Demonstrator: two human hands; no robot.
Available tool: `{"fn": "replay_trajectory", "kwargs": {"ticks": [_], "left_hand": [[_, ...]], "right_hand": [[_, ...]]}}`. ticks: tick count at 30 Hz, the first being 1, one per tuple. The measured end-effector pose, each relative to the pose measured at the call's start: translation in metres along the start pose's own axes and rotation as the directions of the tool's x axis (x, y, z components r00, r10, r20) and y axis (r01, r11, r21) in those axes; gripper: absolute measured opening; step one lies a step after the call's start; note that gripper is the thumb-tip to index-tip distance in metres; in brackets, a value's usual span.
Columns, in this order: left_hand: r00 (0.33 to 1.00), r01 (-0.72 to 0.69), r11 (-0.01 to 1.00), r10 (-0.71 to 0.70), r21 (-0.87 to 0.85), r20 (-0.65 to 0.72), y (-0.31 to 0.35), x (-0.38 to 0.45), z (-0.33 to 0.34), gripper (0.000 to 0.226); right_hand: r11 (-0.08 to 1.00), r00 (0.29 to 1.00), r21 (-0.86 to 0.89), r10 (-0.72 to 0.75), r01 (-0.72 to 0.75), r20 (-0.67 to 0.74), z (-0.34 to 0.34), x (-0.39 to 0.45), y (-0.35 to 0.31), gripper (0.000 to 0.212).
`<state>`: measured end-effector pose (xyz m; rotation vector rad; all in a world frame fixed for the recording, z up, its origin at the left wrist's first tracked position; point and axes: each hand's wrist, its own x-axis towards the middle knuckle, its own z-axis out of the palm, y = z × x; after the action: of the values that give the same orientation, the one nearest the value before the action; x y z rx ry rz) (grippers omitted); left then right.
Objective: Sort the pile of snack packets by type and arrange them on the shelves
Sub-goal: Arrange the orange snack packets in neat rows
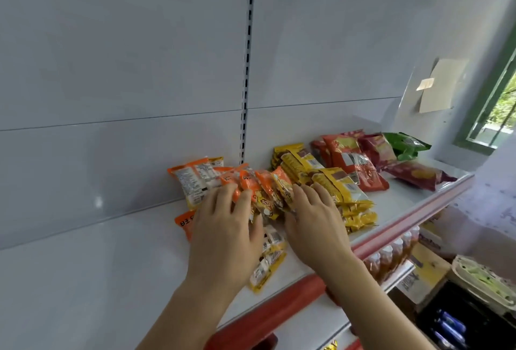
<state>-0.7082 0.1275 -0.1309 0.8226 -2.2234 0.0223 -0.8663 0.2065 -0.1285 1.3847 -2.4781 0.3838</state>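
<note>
Head view: both forearms come up from the near edge. Left hand lies flat over the orange packets, fingers spread and mostly straight, pressing and steadying, not curled round anything. Right hand sits just right of that bundle, fingers extended against its right side and touching the yellow packets. It reads as relaxed, with no pinch visible; thumb contact is hidden, so I can't tell for sure.

Task items are all on the white shelf: orange group centre-left, with some packets standing on edge between the hands and some lying flat under the left hand; yellow stack just right; red packets further right; one green packet far right against the back panel.

Risks, as I judge them:
- The standing orange packets are propped only by the two hands. Lift either hand and the row likely fans over into the yellow stack, mixing types.
- A white-and-yellow packet lies near the red shelf lip; a wrist sweep could knock it off the near edge.
- The dark red packet sits close to the right front edge. Pushing the stacks rightward could tip it over.
- Glossy film means low friction, so slipping is likely.
</note>
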Motion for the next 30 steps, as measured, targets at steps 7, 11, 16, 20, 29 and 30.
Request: {"fn": "replay_trajectory", "kwargs": {"ticks": [7, 11, 16, 20, 29, 30], "left_hand": [[0.972, 0.145, 0.987, -0.129, 0.07, -0.194, 0.015, 0.016, 0.009, 0.023], [0.947, 0.221, 0.963, -0.249, -0.154, -0.204, 0.048, 0.025, -0.001, 0.029], [0.799, 0.549, 0.583, -0.577, -0.599, 0.17, 0.077, 0.041, -0.001, 0.037], [0.631, 0.625, 0.464, -0.774, -0.628, 0.057, 0.064, 0.037, 0.0, 0.03], [0.597, 0.555, 0.293, -0.792, -0.779, 0.128, 0.056, 0.019, -0.02, 0.005], [0.594, 0.547, 0.253, -0.789, -0.798, 0.156, 0.054, 0.017, -0.023, 0.006]], "right_hand": [[0.991, 0.993, 0.088, -0.096, 0.102, -0.071, 0.002, 0.034, 0.014, 0.021], [0.922, 0.9, 0.281, -0.133, 0.266, -0.415, -0.014, 0.03, 0.024, 0.013], [0.622, 0.687, 0.355, -0.441, 0.698, -0.578, -0.01, 0.013, 0.021, 0.02], [0.702, 0.767, 0.335, -0.487, 0.628, -0.418, -0.007, 0.022, 0.034, 0.038], [0.968, 0.955, 0.014, -0.25, 0.251, 0.156, -0.016, 0.059, 0.013, 0.024], [0.973, 0.967, 0.016, -0.233, 0.232, 0.101, -0.019, 0.057, 0.014, 0.024]]}}
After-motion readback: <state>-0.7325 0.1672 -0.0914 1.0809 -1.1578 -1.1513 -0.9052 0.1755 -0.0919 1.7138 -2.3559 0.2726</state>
